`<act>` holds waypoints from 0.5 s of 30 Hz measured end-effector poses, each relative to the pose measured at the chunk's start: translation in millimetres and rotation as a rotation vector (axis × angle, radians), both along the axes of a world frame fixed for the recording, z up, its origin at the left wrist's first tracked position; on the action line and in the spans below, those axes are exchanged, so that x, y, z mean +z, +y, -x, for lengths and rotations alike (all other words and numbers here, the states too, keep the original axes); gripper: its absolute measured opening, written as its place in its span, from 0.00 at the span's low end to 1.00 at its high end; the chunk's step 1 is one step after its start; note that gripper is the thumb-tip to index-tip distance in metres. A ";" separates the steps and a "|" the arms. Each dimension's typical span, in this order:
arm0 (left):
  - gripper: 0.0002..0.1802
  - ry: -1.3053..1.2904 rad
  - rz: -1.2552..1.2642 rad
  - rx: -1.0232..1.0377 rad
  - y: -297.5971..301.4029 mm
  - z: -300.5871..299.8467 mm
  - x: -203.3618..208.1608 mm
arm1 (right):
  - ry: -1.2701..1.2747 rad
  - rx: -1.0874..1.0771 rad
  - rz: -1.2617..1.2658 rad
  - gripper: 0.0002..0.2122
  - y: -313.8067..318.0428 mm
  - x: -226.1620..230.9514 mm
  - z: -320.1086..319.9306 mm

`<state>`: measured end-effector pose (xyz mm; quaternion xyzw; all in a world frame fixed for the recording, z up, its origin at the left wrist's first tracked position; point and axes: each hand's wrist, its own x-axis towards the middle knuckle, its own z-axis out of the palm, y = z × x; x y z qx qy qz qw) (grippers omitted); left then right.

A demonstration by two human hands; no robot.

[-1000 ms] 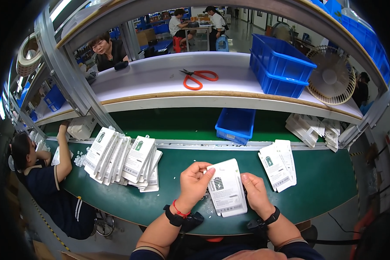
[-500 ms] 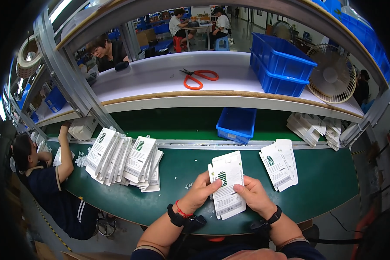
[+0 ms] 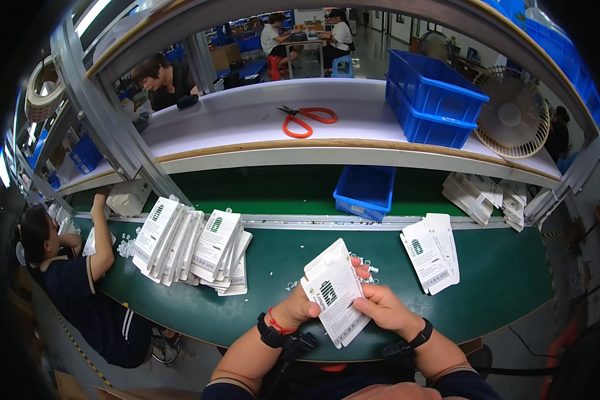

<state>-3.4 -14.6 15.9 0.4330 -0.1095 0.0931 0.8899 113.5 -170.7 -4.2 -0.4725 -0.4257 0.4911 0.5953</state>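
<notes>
Above the green bench, my two hands hold a thin stack of flat white packs [image 3: 332, 293] with a green striped print, tilted to the left. My left hand [image 3: 296, 309] is closed round the left edge, thumb on the face. My right hand [image 3: 388, 308] grips the right edge, its thumb on the front and fingers partly behind. Small clear plastic pieces [image 3: 371, 269] lie just beyond the packs, partly hidden by them. On the left stand overlapping piles of similar packs [image 3: 213, 245]; a few more packs [image 3: 431, 253] lie to the right.
A blue bin [image 3: 364, 192] sits behind the bench rail. On the shelf above are red-handled scissors [image 3: 304, 121], stacked blue crates [image 3: 433, 99] and a fan [image 3: 511, 115]. More white packs [image 3: 475, 199] lean at the back right. A co-worker [image 3: 80, 280] sits at the left.
The packs in my hands have turned from nearly upright to a leftward tilt and come slightly nearer. My right fingers now show behind them, and the small plastic pieces have come into sight.
</notes>
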 end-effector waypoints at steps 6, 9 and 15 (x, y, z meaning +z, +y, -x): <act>0.64 0.055 -0.053 0.136 -1.6 4.9 7.2 | -0.241 -0.070 0.005 0.12 -1.6 -1.3 -6.5; 0.63 0.098 -0.054 0.132 -2.3 6.2 8.7 | -0.336 -0.064 -0.037 0.12 -0.2 4.5 -6.5; 0.59 0.074 0.006 0.052 -5.2 5.6 5.0 | -0.389 -0.019 -0.029 0.11 -3.1 10.5 -5.4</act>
